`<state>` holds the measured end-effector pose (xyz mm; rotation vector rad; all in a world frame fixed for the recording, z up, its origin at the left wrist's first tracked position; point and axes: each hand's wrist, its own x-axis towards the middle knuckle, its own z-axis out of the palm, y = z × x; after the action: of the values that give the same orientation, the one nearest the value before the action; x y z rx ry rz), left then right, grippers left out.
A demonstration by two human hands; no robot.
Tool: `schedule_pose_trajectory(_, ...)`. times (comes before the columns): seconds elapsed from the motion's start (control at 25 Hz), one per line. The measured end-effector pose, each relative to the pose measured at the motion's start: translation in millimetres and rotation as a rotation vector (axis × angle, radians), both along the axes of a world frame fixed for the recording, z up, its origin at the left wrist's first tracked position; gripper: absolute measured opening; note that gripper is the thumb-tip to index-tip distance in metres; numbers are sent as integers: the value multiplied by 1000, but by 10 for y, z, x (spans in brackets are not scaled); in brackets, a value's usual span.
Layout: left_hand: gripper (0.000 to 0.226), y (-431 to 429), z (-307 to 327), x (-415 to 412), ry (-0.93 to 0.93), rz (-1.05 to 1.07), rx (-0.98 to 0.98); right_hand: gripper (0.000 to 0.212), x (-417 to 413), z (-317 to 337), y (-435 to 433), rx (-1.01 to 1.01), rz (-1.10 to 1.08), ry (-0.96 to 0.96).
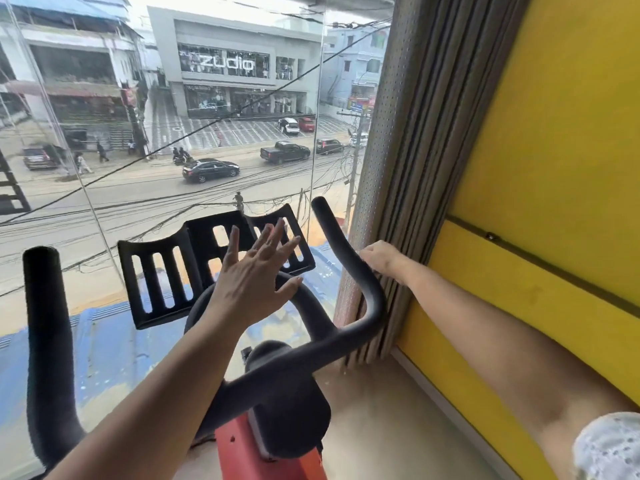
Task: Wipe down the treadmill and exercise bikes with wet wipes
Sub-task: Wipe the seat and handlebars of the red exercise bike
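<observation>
one bike in reach, no wipe in sight

one exercise bike (287, 410) stands at the window, with one slotted tray (162, 282) and two handlebar horns (46, 323). the left hand (256, 271) hovers spread-fingered before the tray, holding nothing. the right hand (379, 259) is curled beside the right horn (341, 244), against the curtain (415, 133); what it pinches, i cannot tell. no wipe or treadmill shows, so most wiping likely remains.

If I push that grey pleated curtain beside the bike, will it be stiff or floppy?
Probably floppy: the curtain hangs in soft pleats, so it should fold aside. Likely light, since its edge looks like thin perforated fabric. Its hem hangs free, so it may drift back.
</observation>
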<state>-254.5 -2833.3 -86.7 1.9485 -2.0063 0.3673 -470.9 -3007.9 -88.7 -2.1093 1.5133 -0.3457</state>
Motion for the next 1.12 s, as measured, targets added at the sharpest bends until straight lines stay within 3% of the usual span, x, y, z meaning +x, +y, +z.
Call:
schedule_pose_trajectory(0.12,78,-3,-36,-87,-64,-122,54,24,-284,106,203,-289,174,406)
schedule_pose_trajectory(0.2,83,0,-64,-78,-77,-132,96,31,-422,77,393,-482,244,430)
schedule_pose_trajectory(0.28,83,11,-88,-74,-102,-133,107,33,-473,-62,605,-393,202,229)
schedule_pose_trajectory(0.4,63,20,-121,-73,-105,-130,91,29,-416,-386,885,-367,43,-76)
schedule_pose_trajectory(0.48,54,23,-139,-67,-101,-126,83,30,-393,-495,1107,-488,-137,-50)
schedule_pose_trajectory(0.6,53,29,-147,-66,-108,-119,84,27,-356,-642,1606,-612,-195,7)
schedule_pose_trajectory(0.72,52,35,-151,-91,-81,-102,79,23,-343,-671,1683,-685,-342,-163)
schedule_pose_trajectory(0.76,52,44,-142,-100,-68,-96,84,22,-344,-620,1609,-617,-454,-268)
schedule_pose_trajectory(0.88,51,75,-138,-110,-64,-91,90,28,-312,-486,1428,-161,-784,-737)
schedule_pose_trajectory(1.0,51,90,-124,-93,-79,-109,79,24,-97,-465,1429,321,-839,-1288)
schedule_pose_trajectory(1.12,52,95,-125,-81,-80,-120,86,38,48,-525,1535,443,-907,-1445)
